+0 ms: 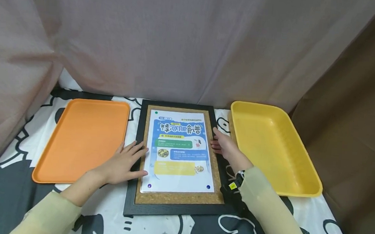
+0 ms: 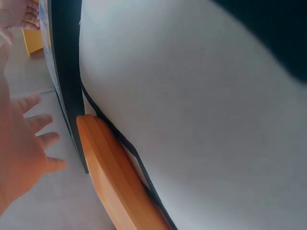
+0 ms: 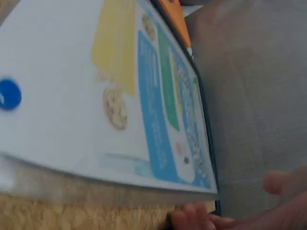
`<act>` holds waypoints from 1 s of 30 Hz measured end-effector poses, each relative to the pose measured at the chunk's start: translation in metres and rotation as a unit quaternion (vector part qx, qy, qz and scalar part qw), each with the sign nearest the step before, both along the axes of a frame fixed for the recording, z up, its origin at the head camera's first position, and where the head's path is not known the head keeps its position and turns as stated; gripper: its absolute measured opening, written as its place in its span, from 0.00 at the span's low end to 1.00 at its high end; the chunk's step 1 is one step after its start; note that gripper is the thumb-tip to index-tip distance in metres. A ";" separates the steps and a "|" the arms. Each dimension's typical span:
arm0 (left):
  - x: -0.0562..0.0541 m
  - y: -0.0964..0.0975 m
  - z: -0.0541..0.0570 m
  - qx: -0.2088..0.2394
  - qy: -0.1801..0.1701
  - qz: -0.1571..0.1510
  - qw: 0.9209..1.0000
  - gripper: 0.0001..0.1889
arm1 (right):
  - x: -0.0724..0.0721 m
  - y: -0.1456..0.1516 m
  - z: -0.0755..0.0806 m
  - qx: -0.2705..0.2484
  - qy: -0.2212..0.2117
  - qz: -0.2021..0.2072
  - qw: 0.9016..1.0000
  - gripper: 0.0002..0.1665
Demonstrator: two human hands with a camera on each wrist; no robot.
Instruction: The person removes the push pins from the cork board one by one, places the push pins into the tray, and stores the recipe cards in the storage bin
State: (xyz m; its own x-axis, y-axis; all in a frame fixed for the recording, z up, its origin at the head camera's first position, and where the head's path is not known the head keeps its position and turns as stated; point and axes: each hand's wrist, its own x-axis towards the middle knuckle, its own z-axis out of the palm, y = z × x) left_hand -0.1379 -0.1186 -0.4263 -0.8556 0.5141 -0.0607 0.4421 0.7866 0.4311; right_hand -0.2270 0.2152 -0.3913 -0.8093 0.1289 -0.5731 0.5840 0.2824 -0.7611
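A person sits at a table (image 1: pixel 109 213) covered with a black and white patterned cloth. In the middle lies a cork board (image 1: pixel 175 197) in a black frame, with a colourful printed poster (image 1: pixel 179 152) lying on the cork, pins at its corners. The left hand (image 1: pixel 123 163) rests flat, fingers spread, on the frame's left edge, fingertips touching the poster's edge. The right hand (image 1: pixel 224 145) lies flat with straight fingers on the cork at the poster's right edge. Neither hand grips anything. An empty orange tray (image 1: pixel 84 139) sits just left of the board, a deeper yellow tray (image 1: pixel 271 148) just right. The step appears to be steadying the board and sheet; any next move would need fingertips on a pin or a sheet edge.
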 end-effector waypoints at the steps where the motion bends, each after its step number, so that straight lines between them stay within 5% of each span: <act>1: 0.000 0.000 0.000 0.002 0.001 0.000 1.000 0.40 | -0.001 0.000 -0.002 0.009 0.006 0.010 1.000 0.35; 6: -0.001 0.001 -0.002 0.011 0.012 -0.008 1.000 0.40 | -0.009 0.001 -0.012 0.069 0.031 0.060 0.995 0.24; 10: -0.003 0.003 -0.002 0.017 0.011 -0.012 1.000 0.39 | -0.014 0.005 -0.016 0.093 0.033 0.081 0.992 0.25; 24: 0.005 0.017 -0.005 0.069 -0.086 -0.078 0.991 0.18 | -0.016 0.006 -0.021 0.096 0.026 0.074 0.992 0.25; 30: 0.007 0.020 -0.006 0.067 -0.099 -0.091 0.989 0.04 | -0.016 0.007 -0.022 0.093 0.027 0.073 0.993 0.25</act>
